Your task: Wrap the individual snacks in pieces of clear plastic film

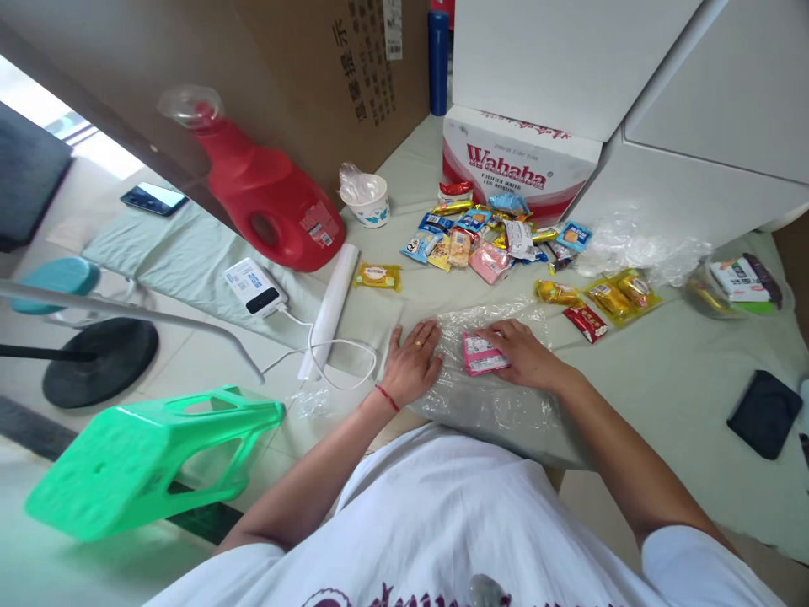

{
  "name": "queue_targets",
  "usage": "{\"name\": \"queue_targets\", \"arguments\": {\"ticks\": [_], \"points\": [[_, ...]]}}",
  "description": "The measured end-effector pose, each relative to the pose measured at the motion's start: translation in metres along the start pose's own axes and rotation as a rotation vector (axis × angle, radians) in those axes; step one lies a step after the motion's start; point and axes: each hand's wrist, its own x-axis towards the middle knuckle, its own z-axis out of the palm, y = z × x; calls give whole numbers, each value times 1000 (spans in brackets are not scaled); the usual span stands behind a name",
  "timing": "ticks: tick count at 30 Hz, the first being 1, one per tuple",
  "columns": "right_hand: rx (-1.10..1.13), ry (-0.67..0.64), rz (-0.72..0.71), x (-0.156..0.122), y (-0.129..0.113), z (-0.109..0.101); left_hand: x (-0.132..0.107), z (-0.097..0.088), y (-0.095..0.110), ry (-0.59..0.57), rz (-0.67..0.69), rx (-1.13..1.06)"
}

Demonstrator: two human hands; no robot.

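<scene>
A sheet of clear plastic wrap (506,409) lies spread on the cloth-covered table in front of me. My left hand (410,362) rests flat on the left edge of the wrap, fingers stretched out and nothing held. On the wrap sits a pink and white snack packet (484,354). My right hand (522,354) grips this packet from its right side, its fingers over the far edge. Left of the wrap is a white plastic roll (329,312). A yellow snack packet (377,276) lies just beyond my left hand.
Several wrapped snacks (493,253) are heaped before a Wahaha box (511,164). More yellow packets (610,297), crumpled plastic (638,244) and a clear tub (739,287) are rightward. A red jug (271,202), paper cup (370,204) and power bank (256,287) with cable stand left.
</scene>
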Motion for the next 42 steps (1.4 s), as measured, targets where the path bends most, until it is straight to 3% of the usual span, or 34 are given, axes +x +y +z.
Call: {"name": "queue_targets", "arguments": {"ticks": [5, 8, 10, 11, 14, 16, 19, 24, 26, 29, 32, 34, 36, 38, 40, 42], "points": [[11, -2, 27, 2, -1, -2, 3, 0, -1, -11, -42, 9], [90, 83, 10, -19, -2, -13, -10, -2, -5, 123, -69, 10], [172, 173, -16, -47, -7, -17, -25, -4, -9, 195, 43, -12], [207, 198, -27, -64, -10, -15, -31, -4, -10, 176, 155, -39], [214, 197, -18, -107, -18, 7, -45, -4, -14, -25, 497, -144], [165, 213, 18, -122, -20, 26, -47, -3, -14, -123, 557, -164], [189, 266, 44, -120, -19, 36, -43, -4, -15, -171, 499, -126], [431, 271, 98, -88, 4, -9, -27, -10, -13, -108, 354, -224], [501, 227, 185, -72, 20, -25, -15, -14, -11, -72, 242, -311], [531, 128, 369, -47, 44, -31, 7, -19, -4, -22, -35, -329], [349, -11, 500, -28, 56, -29, 26, -19, 5, 21, -254, -218], [159, -94, 559, -20, 57, -32, 34, -15, 11, 51, -307, -154], [-15, -81, 586, -15, 55, -41, 38, -9, 15, 92, -353, -113], [-126, 36, 483, -6, 53, -51, 40, -4, 18, 139, -399, -90], [-154, 160, 263, 9, 52, -57, 41, 1, 19, 189, -427, -87], [-117, 184, 81, 30, 53, -57, 41, 3, 20, 232, -427, -112]]}}
